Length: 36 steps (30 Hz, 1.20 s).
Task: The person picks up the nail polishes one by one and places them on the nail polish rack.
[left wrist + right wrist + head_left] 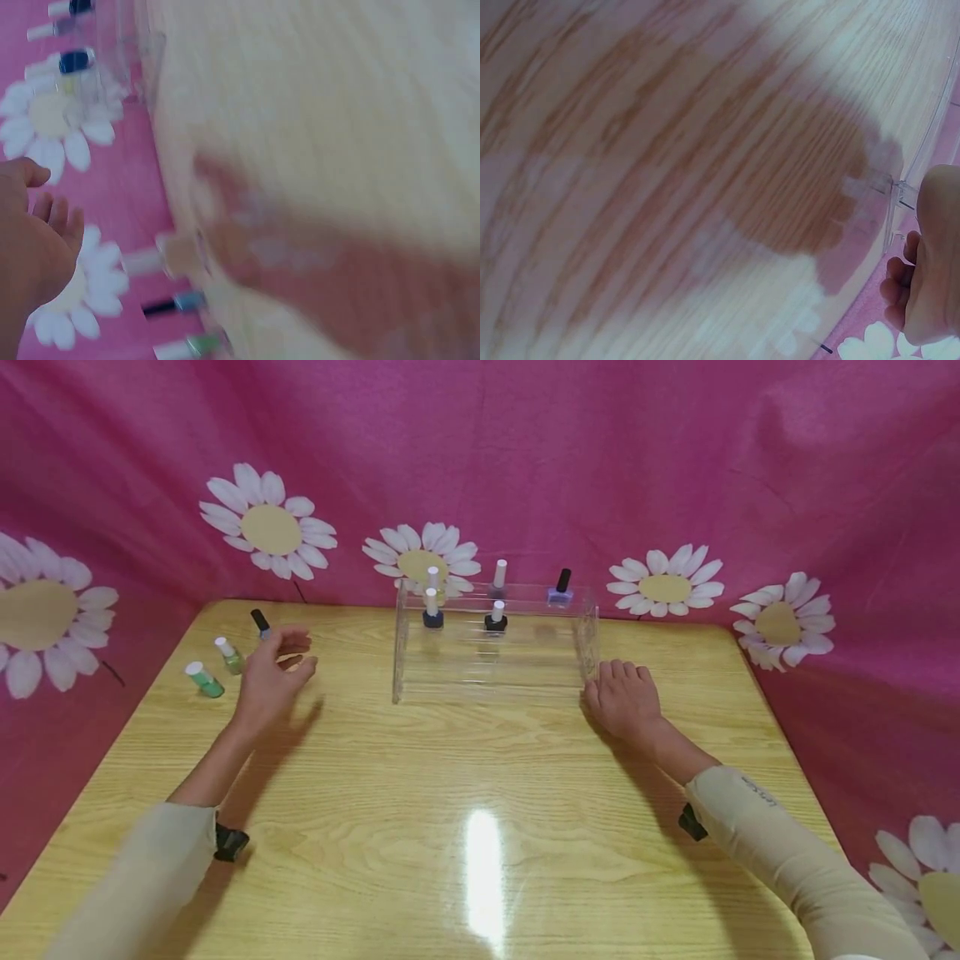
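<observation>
My left hand hovers over the table's left side, fingers loosely bent, holding nothing. Close by are a nail polish bottle with a black cap, partly hidden by the hand, a pale green one and a green one, both white-capped. The left wrist view also shows a beige bottle near the hand, out of sight in the head view. My right hand grips the lower right corner of a clear tiered rack, fingers curled. A dark blue bottle and several others stand on the rack.
The wooden table has a bright light reflection near its front. A pink cloth with large white daisies hangs behind it and at both sides. On the rack's upper tier, a lavender bottle with a black cap stands at the right.
</observation>
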Each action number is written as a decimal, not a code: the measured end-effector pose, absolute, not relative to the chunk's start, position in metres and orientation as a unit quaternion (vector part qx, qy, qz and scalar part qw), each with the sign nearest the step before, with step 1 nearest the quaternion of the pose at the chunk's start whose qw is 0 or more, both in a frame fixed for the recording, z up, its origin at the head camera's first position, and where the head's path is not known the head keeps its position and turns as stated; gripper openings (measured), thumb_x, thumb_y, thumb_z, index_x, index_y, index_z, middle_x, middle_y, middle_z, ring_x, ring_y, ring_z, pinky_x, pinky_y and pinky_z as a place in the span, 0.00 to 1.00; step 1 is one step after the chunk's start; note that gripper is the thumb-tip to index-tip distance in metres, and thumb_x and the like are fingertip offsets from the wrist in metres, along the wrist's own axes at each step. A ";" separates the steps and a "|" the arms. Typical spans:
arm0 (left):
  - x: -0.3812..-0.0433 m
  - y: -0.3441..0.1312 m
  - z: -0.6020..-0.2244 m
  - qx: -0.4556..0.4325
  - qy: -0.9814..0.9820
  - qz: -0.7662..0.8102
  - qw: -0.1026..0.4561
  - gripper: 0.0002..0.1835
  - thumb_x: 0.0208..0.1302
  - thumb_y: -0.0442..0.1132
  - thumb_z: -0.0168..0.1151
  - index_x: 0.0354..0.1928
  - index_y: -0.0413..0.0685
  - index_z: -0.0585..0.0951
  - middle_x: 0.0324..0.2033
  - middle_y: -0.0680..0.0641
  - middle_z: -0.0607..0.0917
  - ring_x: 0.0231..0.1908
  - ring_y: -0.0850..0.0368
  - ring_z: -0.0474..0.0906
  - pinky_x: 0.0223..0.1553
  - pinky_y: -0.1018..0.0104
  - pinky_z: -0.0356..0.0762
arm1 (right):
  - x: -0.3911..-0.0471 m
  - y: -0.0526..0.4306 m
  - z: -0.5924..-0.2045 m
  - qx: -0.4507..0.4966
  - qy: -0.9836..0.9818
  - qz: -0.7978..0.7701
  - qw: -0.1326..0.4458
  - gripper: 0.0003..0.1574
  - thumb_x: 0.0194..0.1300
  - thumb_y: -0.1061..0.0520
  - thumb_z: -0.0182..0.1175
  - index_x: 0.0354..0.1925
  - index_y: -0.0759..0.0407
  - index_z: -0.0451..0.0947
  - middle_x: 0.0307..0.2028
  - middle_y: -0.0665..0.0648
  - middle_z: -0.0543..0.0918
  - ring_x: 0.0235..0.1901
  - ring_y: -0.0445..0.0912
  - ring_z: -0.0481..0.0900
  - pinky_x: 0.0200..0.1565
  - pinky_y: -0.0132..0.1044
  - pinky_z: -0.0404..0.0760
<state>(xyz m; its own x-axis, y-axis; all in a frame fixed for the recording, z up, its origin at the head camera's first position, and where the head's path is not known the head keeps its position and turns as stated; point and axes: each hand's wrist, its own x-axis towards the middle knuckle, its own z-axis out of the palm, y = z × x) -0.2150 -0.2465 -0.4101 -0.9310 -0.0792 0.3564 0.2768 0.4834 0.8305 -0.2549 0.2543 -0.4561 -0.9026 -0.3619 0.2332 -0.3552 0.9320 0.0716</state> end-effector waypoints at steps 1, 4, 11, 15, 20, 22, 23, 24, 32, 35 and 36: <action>-0.212 -0.253 -0.412 -0.039 -0.845 -0.499 0.191 0.21 0.65 0.26 0.61 0.60 0.32 0.73 0.49 0.39 0.79 0.53 0.47 0.76 0.57 0.57 0.74 | -0.255 0.254 -0.456 0.186 -0.974 -0.012 0.126 0.22 0.75 0.50 0.43 0.28 0.64 0.59 0.28 0.62 0.66 0.34 0.62 0.71 0.39 0.54 0.69; -0.205 -0.270 -0.416 0.014 -0.846 -0.477 0.235 0.20 0.64 0.26 0.62 0.57 0.31 0.74 0.48 0.39 0.79 0.51 0.51 0.76 0.56 0.65 0.73 | -0.255 0.254 -0.456 0.189 -0.973 -0.007 0.134 0.22 0.75 0.51 0.44 0.27 0.63 0.58 0.27 0.62 0.66 0.33 0.62 0.71 0.39 0.54 0.69; -0.196 -0.298 -0.422 0.123 -0.842 -0.409 0.331 0.20 0.59 0.25 0.62 0.54 0.30 0.76 0.47 0.40 0.78 0.49 0.50 0.73 0.50 0.74 0.67 | -0.255 0.253 -0.456 0.186 -0.975 -0.008 0.125 0.22 0.75 0.50 0.43 0.26 0.63 0.58 0.26 0.61 0.64 0.33 0.61 0.70 0.39 0.54 0.69; -0.196 -0.309 -0.422 0.188 -0.825 -0.407 0.345 0.23 0.59 0.28 0.62 0.57 0.32 0.73 0.48 0.49 0.73 0.51 0.48 0.70 0.51 0.69 0.65 | -0.255 0.253 -0.454 0.184 -0.975 -0.012 0.121 0.22 0.76 0.50 0.42 0.27 0.64 0.59 0.27 0.61 0.65 0.33 0.60 0.70 0.40 0.54 0.69; -0.201 -0.319 -0.426 0.239 -0.816 -0.421 0.317 0.25 0.59 0.31 0.65 0.59 0.36 0.70 0.48 0.57 0.65 0.51 0.53 0.65 0.54 0.66 0.64 | -0.254 0.253 -0.454 0.183 -0.975 -0.012 0.123 0.22 0.76 0.50 0.42 0.27 0.64 0.59 0.28 0.62 0.66 0.34 0.61 0.71 0.40 0.54 0.69; -0.204 -0.324 -0.428 0.262 -0.812 -0.429 0.296 0.25 0.59 0.34 0.66 0.58 0.41 0.70 0.46 0.58 0.63 0.50 0.57 0.64 0.52 0.67 0.64 | -0.254 0.253 -0.455 0.182 -0.976 -0.011 0.122 0.22 0.76 0.50 0.42 0.28 0.64 0.59 0.28 0.62 0.66 0.34 0.61 0.71 0.40 0.54 0.69; -0.206 -0.325 -0.430 0.272 -0.811 -0.432 0.286 0.25 0.59 0.35 0.67 0.58 0.43 0.69 0.46 0.58 0.63 0.49 0.58 0.63 0.51 0.68 0.64 | -0.254 0.253 -0.456 0.181 -0.976 -0.011 0.121 0.22 0.76 0.50 0.42 0.28 0.64 0.59 0.28 0.62 0.66 0.34 0.61 0.71 0.40 0.54 0.69; -0.208 -0.327 -0.430 0.281 -0.811 -0.434 0.275 0.26 0.60 0.36 0.67 0.58 0.44 0.68 0.46 0.58 0.63 0.50 0.58 0.63 0.51 0.67 0.64 | -0.254 0.254 -0.456 0.180 -0.976 -0.012 0.119 0.22 0.76 0.50 0.42 0.28 0.64 0.60 0.28 0.62 0.66 0.35 0.61 0.71 0.40 0.54 0.69; -0.215 -0.337 -0.437 0.314 -0.815 -0.435 0.219 0.31 0.60 0.38 0.66 0.63 0.40 0.65 0.44 0.56 0.67 0.52 0.51 0.67 0.51 0.67 0.66 | -0.255 0.255 -0.458 0.180 -0.976 -0.013 0.120 0.22 0.76 0.50 0.41 0.29 0.64 0.60 0.28 0.62 0.65 0.34 0.61 0.71 0.39 0.54 0.68; -0.217 -0.340 -0.440 0.316 -0.816 -0.431 0.220 0.27 0.60 0.36 0.65 0.59 0.40 0.67 0.40 0.58 0.68 0.49 0.53 0.69 0.48 0.69 0.67 | -0.255 0.255 -0.458 0.183 -0.974 -0.009 0.132 0.22 0.75 0.50 0.43 0.27 0.63 0.58 0.27 0.61 0.64 0.33 0.61 0.70 0.38 0.53 0.69; -0.218 -0.341 -0.441 0.315 -0.817 -0.430 0.221 0.25 0.60 0.35 0.65 0.58 0.40 0.68 0.39 0.58 0.68 0.48 0.53 0.69 0.48 0.69 0.67 | -0.255 0.255 -0.458 0.183 -0.974 -0.008 0.135 0.22 0.75 0.50 0.43 0.27 0.63 0.57 0.26 0.61 0.63 0.33 0.61 0.70 0.38 0.53 0.69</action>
<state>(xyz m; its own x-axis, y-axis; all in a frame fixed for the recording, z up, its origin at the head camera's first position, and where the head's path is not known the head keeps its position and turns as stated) -0.2182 -0.3407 -0.4407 -0.7038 -0.7046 0.0907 -0.3243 0.4322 0.8415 -0.2547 0.2545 -0.4576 -0.8963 -0.3592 0.2601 -0.3550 0.9326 0.0650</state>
